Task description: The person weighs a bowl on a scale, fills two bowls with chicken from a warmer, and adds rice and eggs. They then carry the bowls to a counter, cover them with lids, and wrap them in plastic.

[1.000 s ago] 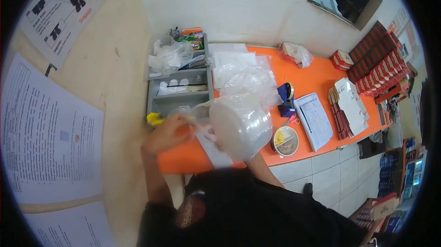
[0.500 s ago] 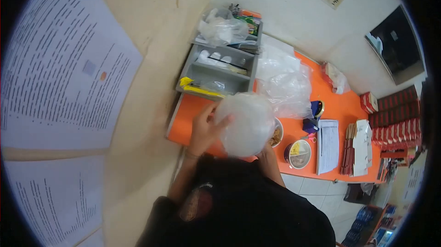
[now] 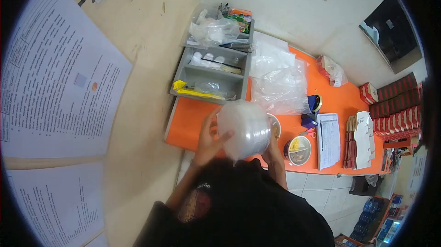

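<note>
A stack of clear plastic lids in a thin bag (image 3: 245,130) is held in front of my chest, tilted so that its ridged side shows. My left hand (image 3: 210,139) grips its left side, thumb across the front. On its right side, my right hand (image 3: 274,157) holds the lower edge, its fingers partly hidden behind the stack. A bowl with brown food (image 3: 275,126) is half hidden behind the stack. Right of it sits a round bowl (image 3: 297,149) with yellow food and a divided insert.
The orange table (image 3: 190,120) bears a grey tray organizer (image 3: 245,81), plastic bags (image 3: 281,91), a blue tape dispenser (image 3: 311,117), pink scissors (image 3: 311,133), a paper pad (image 3: 329,141), folded cartons (image 3: 364,141) and stacked red boxes (image 3: 397,125). A wall stands at the left.
The bagged stack has turned in my hands, so its ridged side now shows. My right hand has come further into view. The camera view has shifted slightly.
</note>
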`<action>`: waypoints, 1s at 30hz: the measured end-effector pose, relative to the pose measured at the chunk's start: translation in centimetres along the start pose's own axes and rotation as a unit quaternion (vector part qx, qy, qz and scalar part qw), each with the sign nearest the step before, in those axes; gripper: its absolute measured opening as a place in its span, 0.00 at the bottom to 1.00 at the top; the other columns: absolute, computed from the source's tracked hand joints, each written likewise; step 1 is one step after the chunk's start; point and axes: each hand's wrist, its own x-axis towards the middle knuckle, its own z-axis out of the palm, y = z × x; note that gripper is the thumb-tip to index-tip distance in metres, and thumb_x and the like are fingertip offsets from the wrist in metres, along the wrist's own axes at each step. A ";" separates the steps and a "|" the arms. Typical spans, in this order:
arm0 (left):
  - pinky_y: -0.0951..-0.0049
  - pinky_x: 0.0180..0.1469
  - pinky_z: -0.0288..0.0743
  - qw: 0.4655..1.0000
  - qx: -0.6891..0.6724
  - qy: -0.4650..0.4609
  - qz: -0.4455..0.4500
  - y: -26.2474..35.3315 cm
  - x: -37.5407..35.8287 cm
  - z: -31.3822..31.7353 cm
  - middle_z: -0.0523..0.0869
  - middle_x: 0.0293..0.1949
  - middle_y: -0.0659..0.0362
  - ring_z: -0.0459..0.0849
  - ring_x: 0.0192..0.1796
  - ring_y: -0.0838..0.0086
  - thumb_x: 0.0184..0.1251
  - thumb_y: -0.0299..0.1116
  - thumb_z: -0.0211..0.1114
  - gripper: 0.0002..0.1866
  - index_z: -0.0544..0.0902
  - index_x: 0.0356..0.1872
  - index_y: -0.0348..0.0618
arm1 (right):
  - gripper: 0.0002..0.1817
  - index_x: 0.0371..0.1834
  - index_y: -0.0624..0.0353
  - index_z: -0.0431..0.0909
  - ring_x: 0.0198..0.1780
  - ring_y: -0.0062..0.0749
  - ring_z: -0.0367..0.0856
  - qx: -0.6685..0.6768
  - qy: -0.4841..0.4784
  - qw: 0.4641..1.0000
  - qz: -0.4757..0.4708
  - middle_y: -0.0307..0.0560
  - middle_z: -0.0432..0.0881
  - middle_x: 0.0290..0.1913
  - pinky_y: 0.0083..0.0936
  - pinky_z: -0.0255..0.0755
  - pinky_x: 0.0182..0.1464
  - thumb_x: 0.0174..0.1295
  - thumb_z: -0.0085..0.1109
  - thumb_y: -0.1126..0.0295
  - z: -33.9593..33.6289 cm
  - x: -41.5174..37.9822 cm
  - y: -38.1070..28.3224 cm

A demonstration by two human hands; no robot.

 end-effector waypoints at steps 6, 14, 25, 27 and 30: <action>0.68 0.59 0.70 0.997 -0.030 -0.063 -0.045 -0.5 -0.8 -3.0 0.73 0.57 0.57 0.73 0.55 0.72 0.55 0.27 0.74 0.33 0.69 0.61 0.38 | 0.30 0.68 0.64 0.61 0.63 0.36 0.67 -0.099 -0.015 0.991 -0.090 0.51 0.65 0.65 0.34 0.63 0.64 0.71 0.47 0.53 -0.5 -1.8 -1.5; 0.72 0.53 0.75 0.966 0.173 0.098 0.163 5.6 -0.8 0.3 0.78 0.49 0.57 0.77 0.53 0.72 0.54 0.27 0.75 0.27 0.73 0.55 0.39 | 0.59 0.74 0.61 0.45 0.63 0.50 0.67 -0.334 -0.042 0.886 -0.318 0.63 0.62 0.64 0.40 0.61 0.66 0.40 0.76 0.67 3.0 -2.9 -2.7; 0.78 0.33 0.74 0.961 -0.218 0.171 -0.029 8.3 2.5 -3.9 0.82 0.36 0.63 0.79 0.31 0.80 0.75 0.41 0.51 0.13 0.78 0.46 0.43 | 0.46 0.70 0.67 0.54 0.60 0.49 0.72 0.194 -0.103 0.956 -0.194 0.58 0.71 0.59 0.45 0.70 0.60 0.49 0.65 0.58 -2.4 -1.2 -3.1; 0.81 0.27 0.73 0.862 -0.414 0.274 -0.105 9.5 3.7 -3.0 0.81 0.32 0.66 0.78 0.26 0.82 0.76 0.41 0.49 0.13 0.78 0.44 0.44 | 0.39 0.69 0.65 0.57 0.60 0.44 0.73 0.254 -0.146 0.934 -0.205 0.56 0.73 0.58 0.40 0.71 0.61 0.56 0.60 0.59 -5.3 2.7 2.0; 0.83 0.21 0.69 0.778 -0.623 0.061 -0.059 4.0 6.0 -6.8 0.79 0.29 0.67 0.73 0.21 0.83 0.77 0.41 0.48 0.14 0.78 0.44 0.46 | 0.32 0.69 0.62 0.60 0.59 0.39 0.74 0.298 -0.177 0.919 -0.188 0.53 0.74 0.58 0.34 0.71 0.61 0.64 0.53 0.61 -5.6 4.3 4.9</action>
